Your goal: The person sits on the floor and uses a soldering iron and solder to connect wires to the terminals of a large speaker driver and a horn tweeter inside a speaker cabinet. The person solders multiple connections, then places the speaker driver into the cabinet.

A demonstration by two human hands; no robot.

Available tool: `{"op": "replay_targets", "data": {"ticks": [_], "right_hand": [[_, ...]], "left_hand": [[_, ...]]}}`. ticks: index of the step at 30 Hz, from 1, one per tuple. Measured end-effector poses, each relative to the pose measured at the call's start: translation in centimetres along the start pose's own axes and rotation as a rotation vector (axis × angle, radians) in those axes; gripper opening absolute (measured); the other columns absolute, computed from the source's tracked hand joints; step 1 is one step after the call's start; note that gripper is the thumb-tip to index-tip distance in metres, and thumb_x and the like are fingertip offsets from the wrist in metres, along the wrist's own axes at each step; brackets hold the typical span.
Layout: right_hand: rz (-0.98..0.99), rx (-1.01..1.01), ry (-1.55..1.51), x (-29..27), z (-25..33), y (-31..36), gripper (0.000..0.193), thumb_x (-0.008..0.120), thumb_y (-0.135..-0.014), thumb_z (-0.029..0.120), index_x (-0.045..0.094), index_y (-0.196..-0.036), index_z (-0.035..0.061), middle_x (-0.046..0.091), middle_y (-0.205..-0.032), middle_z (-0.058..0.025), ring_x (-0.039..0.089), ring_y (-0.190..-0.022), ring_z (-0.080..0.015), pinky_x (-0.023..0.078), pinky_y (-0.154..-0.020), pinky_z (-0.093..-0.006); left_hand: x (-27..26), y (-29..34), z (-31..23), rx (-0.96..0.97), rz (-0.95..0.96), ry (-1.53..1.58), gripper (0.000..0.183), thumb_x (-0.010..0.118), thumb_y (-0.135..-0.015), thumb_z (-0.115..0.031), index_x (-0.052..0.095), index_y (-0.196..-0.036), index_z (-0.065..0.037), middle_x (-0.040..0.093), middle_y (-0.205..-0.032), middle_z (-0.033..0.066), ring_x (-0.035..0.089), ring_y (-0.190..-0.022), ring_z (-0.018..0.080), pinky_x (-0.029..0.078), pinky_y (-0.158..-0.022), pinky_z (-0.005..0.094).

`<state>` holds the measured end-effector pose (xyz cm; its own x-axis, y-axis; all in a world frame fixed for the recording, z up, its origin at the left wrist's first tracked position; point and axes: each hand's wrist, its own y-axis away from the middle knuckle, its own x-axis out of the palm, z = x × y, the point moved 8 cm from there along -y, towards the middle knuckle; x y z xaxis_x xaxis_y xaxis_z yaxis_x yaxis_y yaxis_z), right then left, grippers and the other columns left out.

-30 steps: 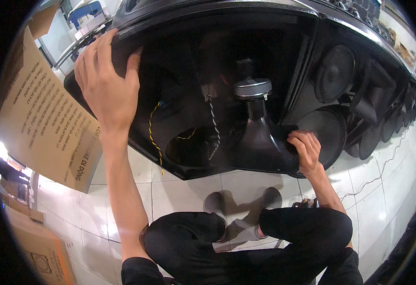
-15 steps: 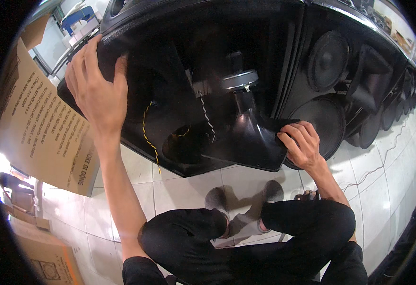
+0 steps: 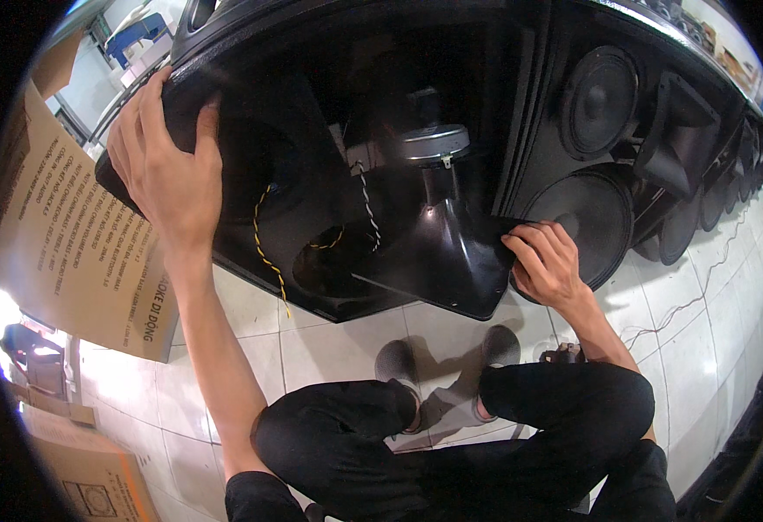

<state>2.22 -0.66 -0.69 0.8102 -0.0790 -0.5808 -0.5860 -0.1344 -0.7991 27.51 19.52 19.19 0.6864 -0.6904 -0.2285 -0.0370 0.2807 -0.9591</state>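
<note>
In front of me is a black speaker cabinet [image 3: 264,65] with dark openings in its front. My left hand [image 3: 168,161] grips its upper left edge, the thumb on the front face and the fingers over the rim. My right hand [image 3: 548,261] pinches the right edge of a black horn [image 3: 455,244] between thumb and fingers. A round silver driver [image 3: 433,143] sits on the narrow end of that horn, over the cabinet. From one opening hangs a yellow-and-black twisted wire [image 3: 261,248]. Left of the horn runs a black-and-white twisted wire [image 3: 367,204]; where it ends is hard to see.
To the right stand more black cabinets with round speaker cones [image 3: 599,103] and horns [image 3: 677,143]. A printed cardboard box [image 3: 85,244] leans at the left, with another carton [image 3: 90,474] below it. A thin cable [image 3: 677,304] lies on the tiled floor [image 3: 251,339].
The horn has shifted slightly left, its lower corner now nearer the left. My left hand and the cabinet edge have moved a little leftward too. My right hand keeps its hold.
</note>
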Motion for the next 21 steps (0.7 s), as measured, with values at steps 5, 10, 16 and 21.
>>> {"op": "replay_targets", "data": {"ticks": [5,10,16,21], "right_hand": [[-0.013,-0.009,0.028,0.6,0.0,0.2,0.034,0.072,-0.065,0.004,0.067,-0.098,0.0,0.065,-0.096,-0.0131,0.065,-0.083,-0.0245,0.051,-0.072,-0.0359],[-0.084,-0.044,0.071,-0.1,0.5,0.2,0.028,0.067,-0.068,0.004,0.069,-0.096,-0.0003,0.066,-0.093,-0.0124,0.065,-0.081,-0.0236,0.052,-0.067,-0.0337],[-0.07,-0.015,0.072,-0.1,0.2,0.3,0.031,0.065,-0.067,0.004,0.069,-0.098,-0.0002,0.066,-0.094,-0.0123,0.065,-0.083,-0.0244,0.052,-0.07,-0.0348],[0.001,0.073,0.067,0.8,-1.1,1.2,0.04,0.067,-0.064,0.002,0.067,-0.103,0.0004,0.066,-0.1,-0.0131,0.065,-0.087,-0.0271,0.052,-0.075,-0.0377]], "left_hand": [[-0.2,-0.1,-0.1,-0.009,-0.001,-0.008,0.05,0.072,-0.088,-0.034,0.057,-0.133,-0.016,0.055,-0.131,0.01,0.044,-0.129,0.0298,0.031,-0.114,0.0445],[0.2,0.0,0.1,-0.007,0.009,-0.013,0.05,0.072,-0.088,-0.034,0.057,-0.133,-0.016,0.055,-0.131,0.0099,0.044,-0.129,0.0302,0.031,-0.114,0.0448],[0.2,0.0,0.1,0.0,0.01,-0.015,0.051,0.071,-0.089,-0.035,0.056,-0.133,-0.015,0.055,-0.131,0.0103,0.044,-0.129,0.0306,0.031,-0.114,0.0451],[0.3,0.0,0.2,-0.009,0.017,-0.014,0.052,0.071,-0.089,-0.037,0.056,-0.133,-0.015,0.055,-0.132,0.0107,0.044,-0.13,0.0308,0.03,-0.115,0.0451]]}}
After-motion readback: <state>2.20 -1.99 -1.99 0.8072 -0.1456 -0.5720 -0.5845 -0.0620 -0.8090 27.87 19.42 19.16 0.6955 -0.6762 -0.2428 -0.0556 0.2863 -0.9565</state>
